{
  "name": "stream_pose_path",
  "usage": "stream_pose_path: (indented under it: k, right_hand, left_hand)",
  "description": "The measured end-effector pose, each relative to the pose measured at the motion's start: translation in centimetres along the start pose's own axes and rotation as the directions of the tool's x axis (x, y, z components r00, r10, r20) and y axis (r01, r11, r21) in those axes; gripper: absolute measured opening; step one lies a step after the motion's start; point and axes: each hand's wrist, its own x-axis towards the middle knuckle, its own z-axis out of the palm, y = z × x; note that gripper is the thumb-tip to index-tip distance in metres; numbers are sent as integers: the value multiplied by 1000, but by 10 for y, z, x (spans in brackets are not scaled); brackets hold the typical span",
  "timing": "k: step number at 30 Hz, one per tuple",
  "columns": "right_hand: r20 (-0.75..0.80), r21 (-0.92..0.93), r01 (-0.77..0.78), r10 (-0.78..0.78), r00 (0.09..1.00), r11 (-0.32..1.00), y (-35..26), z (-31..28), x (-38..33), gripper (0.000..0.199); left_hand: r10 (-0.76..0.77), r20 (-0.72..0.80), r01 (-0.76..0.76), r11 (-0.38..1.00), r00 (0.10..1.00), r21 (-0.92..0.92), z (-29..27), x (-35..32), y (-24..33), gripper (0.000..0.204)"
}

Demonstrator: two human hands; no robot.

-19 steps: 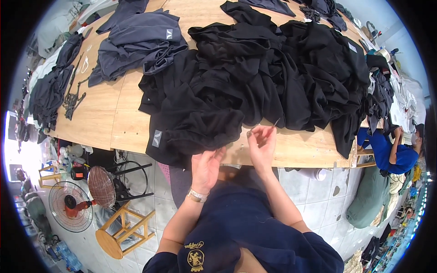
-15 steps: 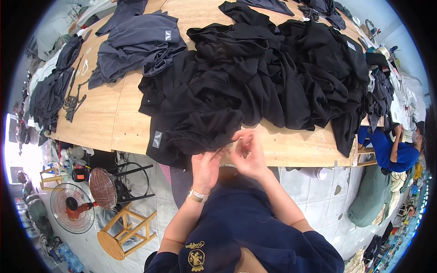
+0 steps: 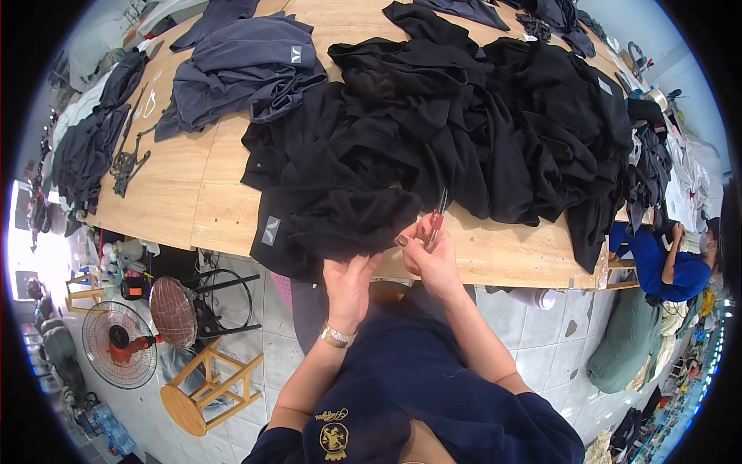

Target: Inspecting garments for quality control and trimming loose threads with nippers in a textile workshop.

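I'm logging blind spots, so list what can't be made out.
Head view: some fingertips of the left hand, hidden by the black garment.
Head view: lower end of the red-handled tool, covered by the right hand.
Head view: far part of the pale container, hidden by the tabletop.
Head view: rest of the navy shirt, cut off by the lower edge.

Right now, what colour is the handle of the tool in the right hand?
The handle is red; it shows best in the head view.
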Motion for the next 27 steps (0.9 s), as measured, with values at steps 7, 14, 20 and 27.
stream_pose_path:
  k: [7, 14, 20, 27]
  right_hand:
    - [-24, -95, -154, 153, 988, 983, -3, -1, 1, 33]
    - [3, -181, -236, 240, 971, 955, -11, -1, -6, 30]
    - [-2, -238, -187, 192, 981, 953, -23, -7, -13, 30]
    - [-53, -152, -125, 118, 992, 980, -33, -24, -9, 33]
  left_hand:
    - [492, -140, -285, 688, 859, 667, -13, -33, -5, 34]
    - [278, 589, -605, -34, 759, 795, 20, 2, 26, 24]
    - [60, 514, -517, 151, 855, 843, 11, 14, 23, 12]
    - [48, 324, -318, 370, 945, 873, 4, 19, 27, 5]
